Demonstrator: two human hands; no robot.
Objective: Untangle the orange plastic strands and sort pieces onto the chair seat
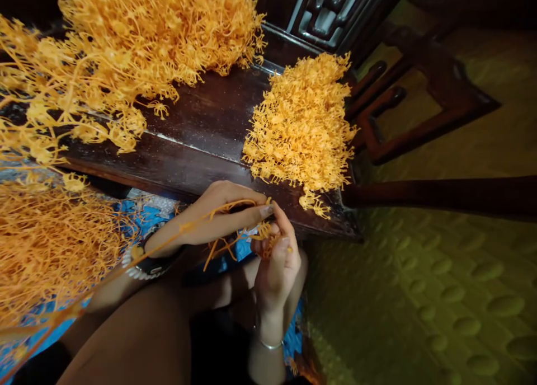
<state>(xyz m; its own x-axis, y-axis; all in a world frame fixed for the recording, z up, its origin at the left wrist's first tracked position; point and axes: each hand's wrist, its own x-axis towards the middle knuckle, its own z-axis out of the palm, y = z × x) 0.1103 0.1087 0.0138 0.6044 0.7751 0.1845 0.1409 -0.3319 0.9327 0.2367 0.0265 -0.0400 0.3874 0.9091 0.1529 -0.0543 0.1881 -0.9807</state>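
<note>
My left hand [226, 209], with a dark watch and pale beads at its wrist, is closed on a thin orange plastic strand [176, 236] that runs down to the lower left. My right hand [279, 267], with a silver bangle, is closed around several small orange plastic pieces [268, 239]. The fingertips of both hands meet at the strand's end. Short branching orange stems hang below my left fingers. Exactly how the fingertips grip the piece is partly hidden.
A dark wooden bench [197, 144] bears a large heap of branched orange pieces [159, 27] and a smaller heap of loose ones [302, 122]. Bare orange stems [54, 250] pile up at the left on blue plastic. A carved wooden armrest [419, 127] stands at the right.
</note>
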